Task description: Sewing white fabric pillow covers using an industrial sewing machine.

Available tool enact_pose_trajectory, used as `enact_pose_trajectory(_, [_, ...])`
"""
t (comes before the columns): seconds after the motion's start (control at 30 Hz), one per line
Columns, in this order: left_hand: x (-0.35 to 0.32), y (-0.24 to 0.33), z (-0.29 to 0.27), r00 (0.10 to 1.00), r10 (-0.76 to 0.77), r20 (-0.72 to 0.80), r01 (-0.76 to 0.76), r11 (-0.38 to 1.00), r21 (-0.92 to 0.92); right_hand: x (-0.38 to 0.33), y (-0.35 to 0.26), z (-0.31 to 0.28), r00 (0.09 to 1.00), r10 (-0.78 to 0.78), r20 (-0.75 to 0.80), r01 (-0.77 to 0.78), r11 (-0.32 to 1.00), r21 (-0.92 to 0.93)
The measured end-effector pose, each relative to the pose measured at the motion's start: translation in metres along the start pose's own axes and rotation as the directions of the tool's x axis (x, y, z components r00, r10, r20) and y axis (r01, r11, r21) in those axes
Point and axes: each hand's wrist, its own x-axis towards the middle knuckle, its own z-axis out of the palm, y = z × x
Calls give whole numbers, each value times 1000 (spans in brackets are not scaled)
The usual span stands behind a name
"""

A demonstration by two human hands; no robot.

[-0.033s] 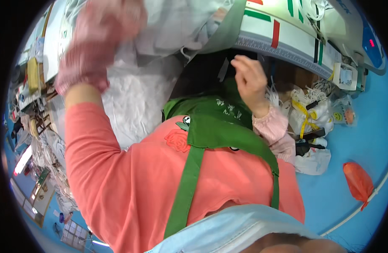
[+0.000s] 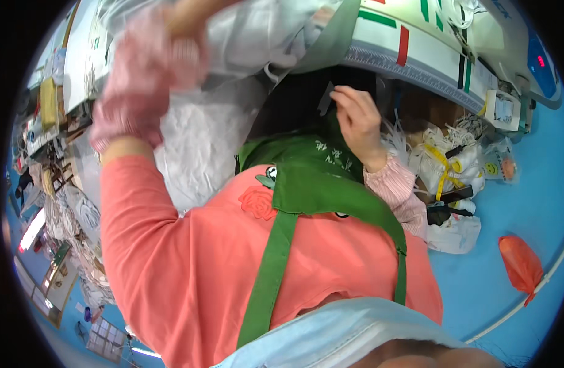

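Observation:
At the upper edge, my left hand (image 2: 193, 15) is smeared by motion and partly cut off, so its fingers do not show. A pink ribbed sleeve cover (image 2: 131, 101) wraps that forearm. White cloth (image 2: 239, 46) lies beyond and beside it, bunched on the work surface. My right hand (image 2: 359, 126) hangs in front of the green apron (image 2: 325, 190), below the table edge. Its fingers are loosely bent and apart from the thumb, with nothing seen between them.
A white table edge (image 2: 380, 52) with a ruler strip and coloured tape runs across the upper right. A device with a red display (image 2: 541, 61) stands at its end. Below are bags with a yellow tape measure (image 2: 442, 168). A red bag (image 2: 520, 264) lies on the blue floor (image 2: 478, 282).
My left forearm has shifted slightly right, and part of the hand now shows at the upper edge. My right hand has moved a little to the left.

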Motion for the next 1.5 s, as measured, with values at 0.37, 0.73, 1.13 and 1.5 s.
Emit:
enact_pose_trajectory(0.37, [-77,-59,271,645,-510,-569,245,843,-478,41,-14,99,779,-478,406,627,577,-523])
enact_pose_trajectory(0.73, [-237,47,184,623,143,-769,-381,914,-138,-17,-70,-37,832,-554,-5,554,832,-6])
enact_pose_trajectory(1.13, [-198,110,179,681,544,-491,-655,752,-74,-37,-76,-76,784,-620,-46,620,785,-8])
enact_pose_trajectory(1.5, [-56,-93,129,699,53,-713,303,882,362,-64,-9,-10,978,-207,27,198,962,188])
